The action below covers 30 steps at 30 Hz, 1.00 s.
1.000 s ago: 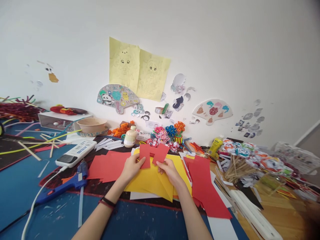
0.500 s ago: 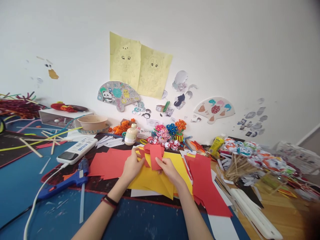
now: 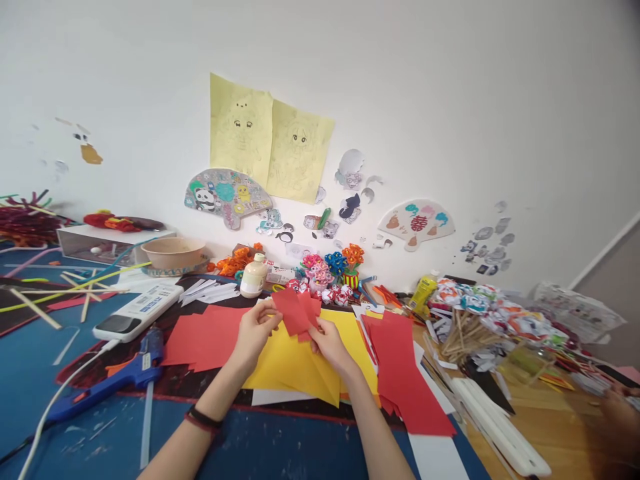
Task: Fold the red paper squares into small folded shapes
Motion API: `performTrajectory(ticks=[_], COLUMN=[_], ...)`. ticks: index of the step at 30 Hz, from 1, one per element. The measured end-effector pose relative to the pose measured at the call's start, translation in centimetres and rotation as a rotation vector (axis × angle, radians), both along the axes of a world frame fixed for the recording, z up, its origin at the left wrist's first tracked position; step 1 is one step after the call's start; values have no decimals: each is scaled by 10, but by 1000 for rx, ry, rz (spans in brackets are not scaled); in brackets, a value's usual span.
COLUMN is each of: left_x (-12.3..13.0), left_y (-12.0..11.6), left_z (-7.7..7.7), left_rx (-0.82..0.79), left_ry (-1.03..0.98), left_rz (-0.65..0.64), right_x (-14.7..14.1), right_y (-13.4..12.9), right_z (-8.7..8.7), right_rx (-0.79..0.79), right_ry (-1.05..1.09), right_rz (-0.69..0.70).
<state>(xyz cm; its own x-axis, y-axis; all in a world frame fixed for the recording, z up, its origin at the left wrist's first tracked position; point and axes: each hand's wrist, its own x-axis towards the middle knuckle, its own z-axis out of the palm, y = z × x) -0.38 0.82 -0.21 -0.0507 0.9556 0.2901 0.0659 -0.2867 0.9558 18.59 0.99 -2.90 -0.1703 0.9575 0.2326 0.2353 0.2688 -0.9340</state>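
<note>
Small red paper pieces are held up between my two hands, above the yellow paper. My left hand pinches at their left edge, thumb and fingers together. On the lower right, my right hand grips the pieces between thumb and fingers. More red paper lies to the left of my left hand. Another stack of red paper lies right of my right hand, partly over white paper.
A blue glue gun and a white power strip with its cable lie at left. Behind the paper stand a cream bottle and pipe-cleaner flowers. Wooden sticks with wrapped tops lie at right. Another person's hand shows at the right edge.
The red piece in my right hand has moved left and tilted, and now spans to my left hand's fingers. The view has shifted slightly to the right.
</note>
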Motion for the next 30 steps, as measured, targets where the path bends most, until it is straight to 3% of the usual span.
performTrajectory(ticks=[5,12,22,30], left_x=[2,5,4,1], left_y=[-1,-1,0,2], left_z=[-6,-9,-11,-10], left_rx=[34,-15,36,68], left_ry=[171,121,154,241], left_rz=[56,67,91,-16], right_x=[1,-7,-9,-4], right_y=[-3,-13,-22,-20], right_z=[3,11,20,24], right_rx=[-75,-161,-224,-253], right_ry=[64,181,71,-45], right_rz=[107,283,388,431])
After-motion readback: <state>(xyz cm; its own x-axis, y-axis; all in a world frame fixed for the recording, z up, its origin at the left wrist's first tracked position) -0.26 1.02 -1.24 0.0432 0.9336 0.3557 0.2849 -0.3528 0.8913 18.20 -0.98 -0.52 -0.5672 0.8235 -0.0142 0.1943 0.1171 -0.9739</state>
